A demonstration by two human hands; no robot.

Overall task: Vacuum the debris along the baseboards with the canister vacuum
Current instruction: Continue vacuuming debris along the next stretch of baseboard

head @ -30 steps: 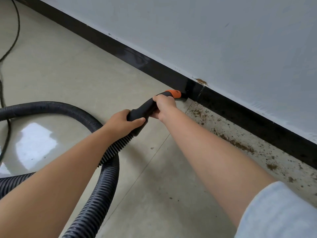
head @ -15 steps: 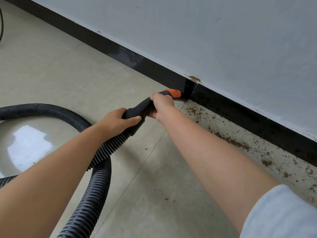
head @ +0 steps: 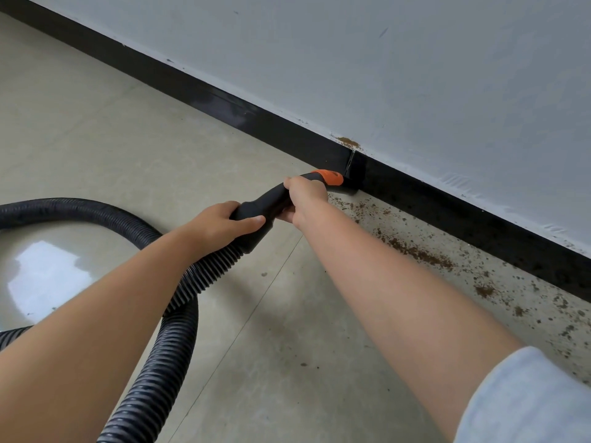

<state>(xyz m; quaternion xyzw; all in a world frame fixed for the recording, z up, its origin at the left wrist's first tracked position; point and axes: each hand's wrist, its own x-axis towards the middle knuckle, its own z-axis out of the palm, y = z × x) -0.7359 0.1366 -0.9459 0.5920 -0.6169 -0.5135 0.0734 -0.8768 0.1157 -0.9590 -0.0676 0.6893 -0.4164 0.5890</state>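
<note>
Both my hands are wrapped tight round the vacuum hose handle [head: 271,203], left hand [head: 220,223] behind, right hand [head: 305,195] in front, nozzle [head: 332,179] touching the baseboard [head: 447,212], so I should pull slowly along the brown debris [head: 419,254]

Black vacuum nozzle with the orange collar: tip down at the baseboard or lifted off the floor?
Down. The black nozzle with the orange collar lies low, its tip at the black baseboard where it meets the floor; exact floor contact cannot be told.
</note>
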